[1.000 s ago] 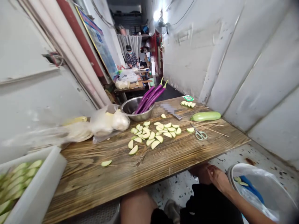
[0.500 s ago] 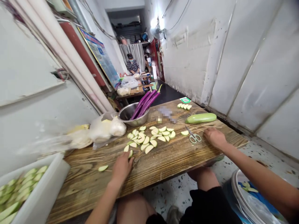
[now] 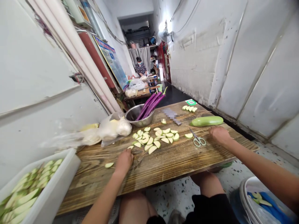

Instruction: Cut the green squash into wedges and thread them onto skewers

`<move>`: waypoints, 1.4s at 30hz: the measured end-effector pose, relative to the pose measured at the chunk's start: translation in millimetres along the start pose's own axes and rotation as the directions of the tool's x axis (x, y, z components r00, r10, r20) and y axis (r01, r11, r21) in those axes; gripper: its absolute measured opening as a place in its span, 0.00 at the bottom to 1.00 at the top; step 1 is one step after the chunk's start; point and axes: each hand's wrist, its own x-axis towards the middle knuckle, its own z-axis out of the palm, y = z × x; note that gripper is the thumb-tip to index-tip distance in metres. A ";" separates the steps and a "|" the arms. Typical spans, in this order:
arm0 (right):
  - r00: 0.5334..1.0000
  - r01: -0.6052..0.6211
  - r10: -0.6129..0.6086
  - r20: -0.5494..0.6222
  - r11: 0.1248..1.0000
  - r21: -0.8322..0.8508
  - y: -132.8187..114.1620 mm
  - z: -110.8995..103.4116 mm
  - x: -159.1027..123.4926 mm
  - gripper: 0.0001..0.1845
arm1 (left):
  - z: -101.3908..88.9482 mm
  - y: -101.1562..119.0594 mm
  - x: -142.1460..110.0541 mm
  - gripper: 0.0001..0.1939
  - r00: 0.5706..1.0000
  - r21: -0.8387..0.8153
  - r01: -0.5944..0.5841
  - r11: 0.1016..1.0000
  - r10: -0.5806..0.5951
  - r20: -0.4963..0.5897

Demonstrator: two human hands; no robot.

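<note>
On the wooden table point(image 3: 149, 169), half-round pale green zucchini slices point(image 3: 153, 150) lie in a loose spread. My left hand point(image 3: 124, 161) is at their near left edge, its fingers curled on a slice mostly hidden by the hand. Another slice point(image 3: 130, 147) shows just beyond the fingertips. My right hand point(image 3: 219, 135) is closed at the thin bamboo skewers point(image 3: 199, 129), with a skewer end poking out past it. Beside that hand are scissors point(image 3: 199, 141) with pale green handles and a whole zucchini point(image 3: 206, 121).
A steel bowl point(image 3: 140, 123) holds purple eggplants point(image 3: 150, 105). A cleaver point(image 3: 172, 116) and skewered slices point(image 3: 189, 109) lie farther back. At left stand a white box point(image 3: 67, 174) of slices and plastic bags point(image 3: 109, 129). A bucket point(image 3: 244, 196) is at right; a person point(image 3: 140, 67) works behind.
The view has swung slightly left, so everything sits farther right. My left hand has closed over a slice that lay by its fingertips. My right hand stays at the skewers.
</note>
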 end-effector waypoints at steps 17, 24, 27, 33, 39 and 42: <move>0.952 0.061 -0.255 0.170 0.701 0.710 -174.4 -18.8 -142.5 0.13 | 26.2 19.7 -41.9 0.20 0.896 -0.885 0.048 0.462 -0.411 -0.166; 0.907 -0.117 -0.284 0.311 0.538 0.835 -208.2 -20.6 -181.2 0.15 | 20.2 76.8 -44.8 0.18 0.944 -0.990 0.103 -0.095 -0.304 0.128; 0.905 -0.160 -0.251 0.345 0.550 0.820 -204.9 -21.6 -181.7 0.15 | 21.5 84.5 -40.9 0.14 0.954 -0.964 0.099 -0.247 -0.252 0.162; 0.922 -0.115 -0.236 0.307 0.588 0.800 -205.9 -25.5 -182.7 0.14 | 23.0 83.9 -32.4 0.12 0.956 -0.869 0.112 -0.483 -0.186 0.226; 0.919 -0.061 -0.257 0.298 0.655 0.753 -210.7 -22.5 -189.9 0.12 | 26.9 83.5 -34.1 0.13 0.956 -0.831 0.126 -0.541 -0.158 0.247; 0.920 -0.059 -0.267 0.288 0.630 0.774 -213.5 -21.1 -191.6 0.17 | 27.5 84.7 -35.4 0.15 0.961 -0.842 0.117 -0.527 -0.153 0.229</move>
